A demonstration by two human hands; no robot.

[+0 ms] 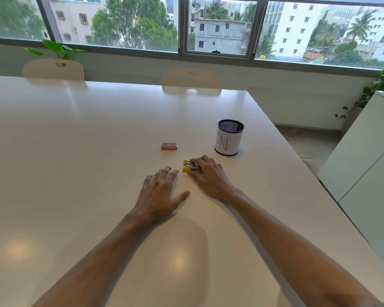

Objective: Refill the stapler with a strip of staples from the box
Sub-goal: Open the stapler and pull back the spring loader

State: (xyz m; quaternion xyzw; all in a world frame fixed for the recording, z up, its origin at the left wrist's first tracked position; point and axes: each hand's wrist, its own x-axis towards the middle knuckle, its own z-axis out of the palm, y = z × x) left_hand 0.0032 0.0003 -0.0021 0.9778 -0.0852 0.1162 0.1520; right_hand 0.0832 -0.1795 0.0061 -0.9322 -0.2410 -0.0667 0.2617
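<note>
The person's right hand (208, 173) lies over the small yellow stapler (187, 167) on the table (75, 151), fingers curled around its metal top, so it is gripping the stapler, probably to steady it or lift it for opening. Only the stapler's yellow front end and part of the metal arm show; whether it is open cannot be told. The left hand (162, 193) rests flat and spread just beside it, holding nothing, likely kept free to help open the stapler or fetch staples. The box (169, 146) sits closed, beyond both hands and apart from them, near the cup (229, 138). Judging by this, no strip has been taken yet, and the refill is at its start.
</note>
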